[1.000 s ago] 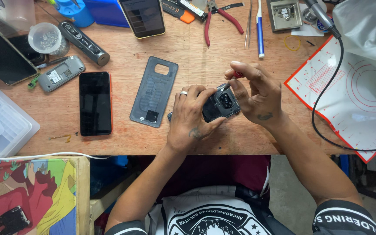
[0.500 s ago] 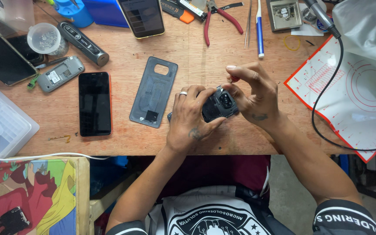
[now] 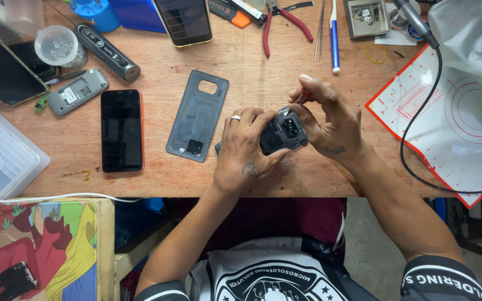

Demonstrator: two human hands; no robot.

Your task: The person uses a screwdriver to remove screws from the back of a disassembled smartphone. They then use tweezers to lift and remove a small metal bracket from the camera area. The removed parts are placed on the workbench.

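My left hand (image 3: 245, 149), a ring on one finger, grips an opened dark phone (image 3: 283, 134) with its camera module showing, held just above the wooden bench. My right hand (image 3: 326, 117) pinches a small red-handled screwdriver (image 3: 303, 95) whose tip points down at the phone's upper edge. The phone's grey back cover (image 3: 197, 116) lies inside-up on the bench just left of my left hand. Most of the phone is hidden by my fingers.
A black phone (image 3: 121, 130) lies left of the cover. An old grey handset (image 3: 77, 91), a plastic cup (image 3: 58, 47), red pliers (image 3: 285, 20), tweezers (image 3: 319, 29) and a blue pen (image 3: 334, 34) lie further back. A white-and-red mat (image 3: 454, 117) with a black cable (image 3: 419, 139) lies right.
My right hand has shifted slightly on the screwdriver at the phone's top edge. The left hand and phone stay in about the same place.
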